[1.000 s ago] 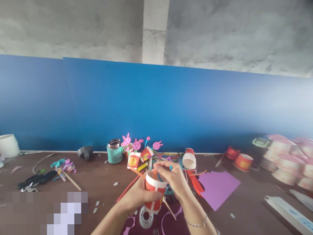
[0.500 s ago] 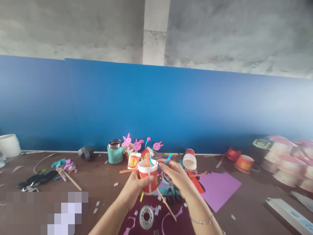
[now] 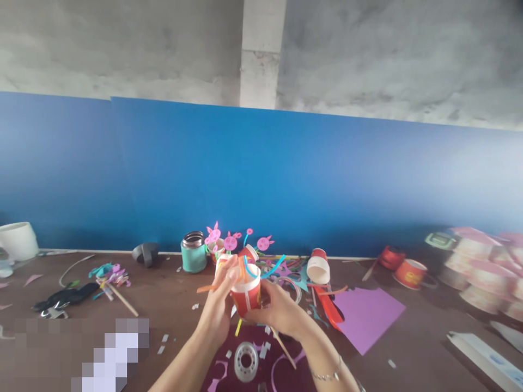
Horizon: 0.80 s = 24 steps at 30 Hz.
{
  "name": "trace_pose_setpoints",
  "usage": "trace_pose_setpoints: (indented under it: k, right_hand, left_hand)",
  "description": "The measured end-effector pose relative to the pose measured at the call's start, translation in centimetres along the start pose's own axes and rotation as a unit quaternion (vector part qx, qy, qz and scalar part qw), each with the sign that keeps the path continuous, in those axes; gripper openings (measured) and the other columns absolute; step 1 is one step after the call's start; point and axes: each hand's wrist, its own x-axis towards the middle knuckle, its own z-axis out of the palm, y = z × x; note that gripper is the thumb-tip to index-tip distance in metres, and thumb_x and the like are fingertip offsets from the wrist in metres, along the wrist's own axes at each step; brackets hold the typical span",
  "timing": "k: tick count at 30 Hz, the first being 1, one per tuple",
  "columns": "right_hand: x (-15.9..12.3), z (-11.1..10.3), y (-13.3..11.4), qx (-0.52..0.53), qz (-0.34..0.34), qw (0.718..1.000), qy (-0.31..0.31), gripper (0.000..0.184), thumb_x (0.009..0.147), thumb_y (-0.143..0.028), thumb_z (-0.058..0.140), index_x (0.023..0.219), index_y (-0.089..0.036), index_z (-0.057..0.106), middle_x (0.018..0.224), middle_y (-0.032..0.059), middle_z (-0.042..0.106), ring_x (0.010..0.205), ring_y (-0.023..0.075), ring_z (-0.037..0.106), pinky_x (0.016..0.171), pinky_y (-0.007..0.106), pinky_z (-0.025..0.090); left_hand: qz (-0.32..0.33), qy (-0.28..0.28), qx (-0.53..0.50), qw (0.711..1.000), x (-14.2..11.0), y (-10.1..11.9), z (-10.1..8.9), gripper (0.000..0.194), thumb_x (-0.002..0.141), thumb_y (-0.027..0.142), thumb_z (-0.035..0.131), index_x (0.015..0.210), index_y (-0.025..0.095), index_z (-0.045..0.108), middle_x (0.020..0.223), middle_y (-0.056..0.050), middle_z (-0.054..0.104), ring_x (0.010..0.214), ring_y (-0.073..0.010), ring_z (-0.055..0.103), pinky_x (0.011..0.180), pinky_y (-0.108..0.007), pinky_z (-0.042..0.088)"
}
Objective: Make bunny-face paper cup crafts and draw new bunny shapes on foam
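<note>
A red and white paper cup (image 3: pixel 248 298) is held upright over the table in front of me. My right hand (image 3: pixel 279 310) grips its right side and lower part. At the rim, the fingertips of my left hand (image 3: pixel 220 296) close on an orange strip (image 3: pixel 242 268) that bends over the left edge. A blue strip (image 3: pixel 274 268) curves from the cup's mouth out to the right. Just behind stand cups decorated with pink animal-face cutouts (image 3: pixel 230 243), partly hidden by my left hand.
A roll of tape (image 3: pixel 245 361) and paper scraps lie in front. Purple sheet (image 3: pixel 370 318), red-handled tool (image 3: pixel 330 310) and a tipped cup (image 3: pixel 317 268) are to the right. A teal jar (image 3: pixel 193 253) stands behind left; a power strip (image 3: pixel 484 356) lies far right.
My right hand has left the blue strip and moved down to grip the cup. My left hand has shifted up from the cup's side to the orange strip. The blue strip now curves outward.
</note>
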Motion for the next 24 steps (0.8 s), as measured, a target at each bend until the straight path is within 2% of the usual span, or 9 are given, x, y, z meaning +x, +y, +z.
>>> trace_pose_setpoints:
  k: [4,7,10,14,18,24]
  right_hand:
    - [-0.2,0.0,-0.5,-0.044,-0.024,0.998,-0.025,0.036,0.06,-0.02,0.073,0.095,-0.016,0.065,0.081,0.0004,0.068,0.071,0.0156,0.057,0.061,0.022,0.043]
    - [-0.3,0.0,-0.8,-0.085,-0.036,0.996,-0.012,0.03,0.062,-0.021,0.07,0.091,-0.016,0.066,0.078,-0.0006,0.067,0.068,0.0144,0.056,0.059,0.021,0.041]
    - [-0.4,0.3,-0.8,-0.117,-0.04,0.992,0.001,0.031,0.063,-0.023,0.069,0.093,-0.016,0.065,0.076,-0.001,0.067,0.065,0.013,0.054,0.055,0.019,0.038]
    - [-0.4,0.9,-0.9,-0.164,-0.034,0.986,0.014,0.025,0.063,-0.025,0.068,0.085,-0.014,0.067,0.069,-0.0004,0.066,0.061,0.0125,0.054,0.051,0.018,0.035]
    - [-0.4,1.1,-1.1,-0.181,-0.037,0.983,0.016,0.016,0.064,-0.026,0.066,0.074,-0.014,0.065,0.062,-0.0013,0.062,0.058,0.0126,0.053,0.049,0.019,0.035]
    - [-0.3,1.0,-0.7,-0.184,-0.018,0.982,0.025,0.012,0.061,-0.024,0.068,0.058,-0.015,0.06,0.053,-0.0009,0.059,0.051,0.0119,0.048,0.046,0.021,0.032]
  left_hand:
    - [-0.025,0.038,0.025,0.999,0.2,0.2,-0.2,0.038,0.061,0.031,0.078,0.094,0.016,0.066,0.08,-0.005,0.071,0.07,-0.0197,0.067,0.063,-0.026,0.05]
    - [-0.036,0.064,0.046,0.996,0.3,0.2,0.0,0.032,0.053,0.028,0.082,0.077,0.015,0.066,0.069,-0.003,0.07,0.058,-0.0146,0.063,0.055,-0.022,0.046]
    - [-0.029,0.072,0.088,0.993,0.5,0.4,-0.1,0.028,0.053,0.029,0.082,0.065,0.014,0.062,0.061,-0.001,0.066,0.051,-0.0115,0.059,0.052,-0.021,0.043]
    - [0.002,0.054,0.186,0.981,0.7,0.7,-0.7,0.031,0.058,0.036,0.078,0.059,0.013,0.057,0.052,0.001,0.059,0.048,-0.0106,0.052,0.048,-0.02,0.038]
    - [0.054,0.085,0.232,0.967,0.9,0.4,-1.2,0.033,0.06,0.037,0.075,0.058,0.015,0.05,0.049,0.005,0.051,0.046,-0.0079,0.044,0.045,-0.019,0.033]
    - [0.1,0.09,0.235,0.963,0.9,-0.2,-1.2,0.034,0.061,0.035,0.075,0.059,0.017,0.047,0.052,0.006,0.045,0.049,-0.0081,0.043,0.046,-0.018,0.033]
